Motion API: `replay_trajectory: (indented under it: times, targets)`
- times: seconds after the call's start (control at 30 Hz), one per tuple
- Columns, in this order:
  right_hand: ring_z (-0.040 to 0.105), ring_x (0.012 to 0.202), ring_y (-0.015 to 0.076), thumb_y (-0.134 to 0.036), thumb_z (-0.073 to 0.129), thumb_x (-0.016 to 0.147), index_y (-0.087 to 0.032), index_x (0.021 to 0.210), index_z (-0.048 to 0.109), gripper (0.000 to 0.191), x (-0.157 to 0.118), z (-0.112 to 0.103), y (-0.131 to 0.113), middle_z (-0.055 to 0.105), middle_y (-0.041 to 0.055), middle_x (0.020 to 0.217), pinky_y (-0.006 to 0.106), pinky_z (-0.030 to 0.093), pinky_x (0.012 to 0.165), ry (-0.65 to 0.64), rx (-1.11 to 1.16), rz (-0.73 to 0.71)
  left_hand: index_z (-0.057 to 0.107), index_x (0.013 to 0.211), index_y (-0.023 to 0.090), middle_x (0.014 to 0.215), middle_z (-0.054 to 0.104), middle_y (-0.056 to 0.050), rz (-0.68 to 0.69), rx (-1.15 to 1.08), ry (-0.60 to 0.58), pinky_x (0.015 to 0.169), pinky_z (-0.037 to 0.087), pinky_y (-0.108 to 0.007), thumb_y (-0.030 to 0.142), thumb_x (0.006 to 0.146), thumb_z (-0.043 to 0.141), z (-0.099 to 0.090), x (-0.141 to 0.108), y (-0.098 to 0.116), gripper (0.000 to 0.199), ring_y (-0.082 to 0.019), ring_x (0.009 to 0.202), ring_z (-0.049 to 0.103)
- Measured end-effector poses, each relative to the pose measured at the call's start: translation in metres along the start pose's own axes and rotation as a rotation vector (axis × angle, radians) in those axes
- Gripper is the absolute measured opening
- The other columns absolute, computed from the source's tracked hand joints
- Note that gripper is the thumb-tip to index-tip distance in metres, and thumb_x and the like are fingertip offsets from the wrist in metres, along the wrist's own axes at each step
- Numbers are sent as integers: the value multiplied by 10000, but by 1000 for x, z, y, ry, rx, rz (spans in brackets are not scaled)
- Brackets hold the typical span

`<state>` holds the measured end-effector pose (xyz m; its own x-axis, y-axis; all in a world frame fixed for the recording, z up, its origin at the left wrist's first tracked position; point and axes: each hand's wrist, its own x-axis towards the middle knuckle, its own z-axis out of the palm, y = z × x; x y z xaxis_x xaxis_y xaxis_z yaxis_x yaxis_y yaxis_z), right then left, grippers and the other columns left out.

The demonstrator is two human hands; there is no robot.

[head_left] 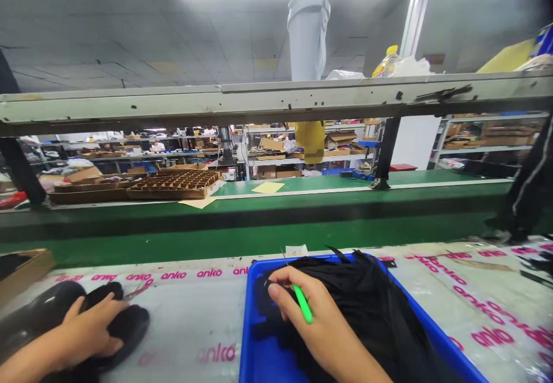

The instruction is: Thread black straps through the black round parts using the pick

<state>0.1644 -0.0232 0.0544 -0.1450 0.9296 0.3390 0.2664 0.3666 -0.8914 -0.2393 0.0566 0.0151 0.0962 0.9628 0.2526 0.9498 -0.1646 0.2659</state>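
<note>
My left hand is at the left, its fingers and thumb curled over a black, smooth rounded piece. Other shiny black rounded pieces lie beside it, partly under my forearm. My right hand is over the blue tray, closed around a slim tool with a bright green handle. A thin metal point sticks up past the fingers. Thumb and forefinger come together by a small dark bit I cannot make out. Black fabric strips fill much of the tray.
Printed plastic sheeting covers the worktop. A cardboard box stands at the left edge. Behind runs a green surface, with a divided cardboard tray beyond. An overhead shelf holds a grey tumbler. Black scraps lie right.
</note>
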Motion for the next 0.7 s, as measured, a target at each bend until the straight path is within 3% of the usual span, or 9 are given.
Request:
replay_trajectory:
  times: [0.13, 0.2, 0.27, 0.37, 0.4, 0.5, 0.57, 0.7]
  targets:
    - [531, 615, 145, -352, 533, 895, -195, 879, 623, 182, -1, 1, -1, 570, -22, 665, 238, 394, 598, -10, -19, -10, 704, 965, 87, 985, 711, -197, -9, 46, 18, 930, 353, -640, 235, 505, 556, -6, 2, 20, 506, -450, 1017, 612]
    - [558, 659, 156, -320, 540, 895, -198, 849, 629, 158, -2, 2, -2, 609, -9, 701, 243, 407, 633, -12, -34, -31, 670, 932, 100, 959, 670, -175, 26, 3, 44, 865, 446, -511, 216, 492, 579, -6, 4, 37, 463, -404, 963, 613]
    - [581, 730, 172, -293, 551, 893, -201, 842, 640, 138, -3, 3, -2, 639, 10, 772, 255, 418, 686, 4, -70, -54, 609, 814, 177, 847, 644, -99, 58, -79, 45, 769, 478, -407, 235, 530, 635, -7, 11, 58, 291, -324, 828, 618]
    - [599, 823, 196, -264, 555, 891, -202, 892, 656, 118, -3, 5, -1, 656, 37, 860, 281, 433, 759, 61, -134, -96, 495, 741, 230, 659, 594, 6, 96, -273, -2, 610, 465, -306, 418, 692, 657, -10, 20, 100, 253, -222, 634, 584]
    - [607, 860, 200, -253, 553, 891, -202, 907, 654, 115, -3, 5, -1, 661, 42, 890, 285, 437, 787, 88, -134, -114, 488, 786, 231, 671, 598, 17, 116, -365, -25, 593, 476, -284, 472, 740, 623, -11, 22, 117, 280, -206, 638, 596]
    - [606, 1010, 196, -238, 543, 892, -212, 909, 641, 103, -3, 5, 0, 678, 43, 1025, 273, 422, 893, 197, -36, -185, 485, 1020, 250, 973, 680, -14, 200, -639, -96, 782, 528, -269, 496, 834, 534, -9, 16, 167, 312, -200, 953, 642]
    - [603, 1056, 182, -249, 541, 897, -222, 897, 642, 104, -4, 3, -1, 682, 31, 1090, 250, 413, 925, 258, 36, -226, 544, 1000, 251, 965, 715, -22, 184, -905, -141, 738, 552, -255, 494, 754, 655, -1, 5, 193, 363, -201, 887, 676]
    - [659, 934, 144, -216, 562, 878, -232, 930, 653, 106, -6, -1, -6, 720, -7, 1033, 206, 457, 850, 252, 38, -267, 667, 903, 268, 881, 764, -31, 78, -1151, 16, 599, 601, -305, 512, 591, 792, 21, -13, 207, 416, -263, 758, 718]
